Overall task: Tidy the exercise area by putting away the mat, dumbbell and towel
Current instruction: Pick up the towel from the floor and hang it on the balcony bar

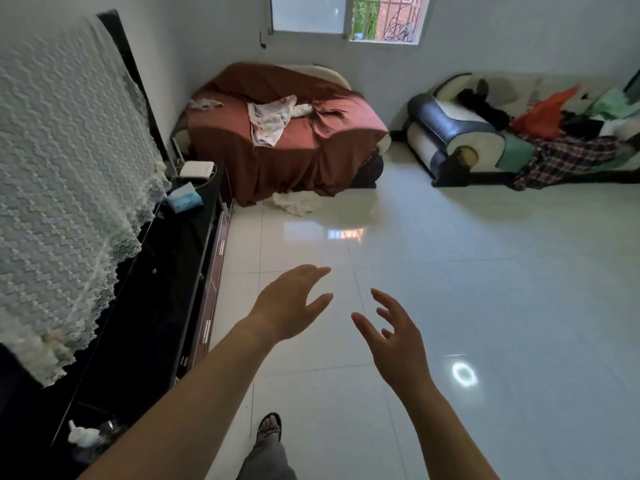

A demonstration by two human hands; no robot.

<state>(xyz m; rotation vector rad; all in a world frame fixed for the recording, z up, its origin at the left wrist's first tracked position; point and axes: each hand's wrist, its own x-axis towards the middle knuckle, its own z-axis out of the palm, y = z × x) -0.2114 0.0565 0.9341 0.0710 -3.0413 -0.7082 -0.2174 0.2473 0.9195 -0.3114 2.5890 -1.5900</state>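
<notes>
My left hand (291,301) and my right hand (394,336) are both stretched out over the white tiled floor (485,306), fingers spread and relaxed, holding nothing. They face each other about a hand's width apart. A crumpled white cloth (294,202), possibly the towel, lies on the floor at the foot of the rust-covered sofa (277,133). No mat or dumbbell shows in this view.
A long black TV cabinet (166,271) runs along the left wall, with a lace-draped screen (62,168), a tissue pack (183,199) and a white box (197,169). A second sofa (485,133) piled with clothes stands at the back right. My sandalled foot (270,427) is below.
</notes>
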